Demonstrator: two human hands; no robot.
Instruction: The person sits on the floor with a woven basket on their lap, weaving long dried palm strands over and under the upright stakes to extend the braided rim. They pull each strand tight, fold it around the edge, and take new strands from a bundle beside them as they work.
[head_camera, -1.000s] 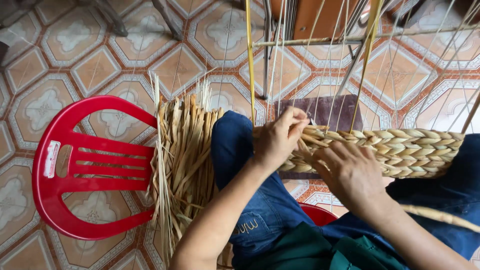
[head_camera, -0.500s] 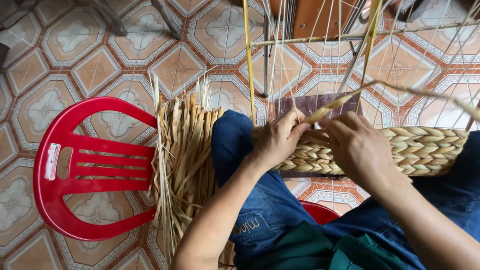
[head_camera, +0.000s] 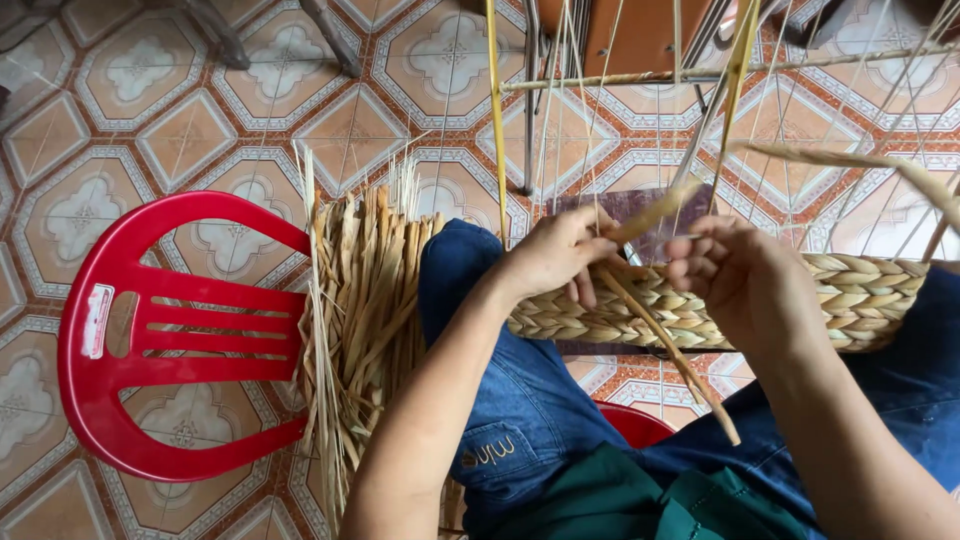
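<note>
Head view cuts off the woven band (head_camera: 850, 300) at the right edge, and the hands hide its middle where it lies across the person's lap. Tan and plaited, it has a loose strand (head_camera: 670, 355) pinched in the left hand (head_camera: 555, 255) fingers, while the right hand (head_camera: 735, 275) fingers curl closed on another strand. A small white label (head_camera: 97, 320) sits on the red plastic chair (head_camera: 170, 340) beside a bundle of dried reeds (head_camera: 365, 320).
</note>
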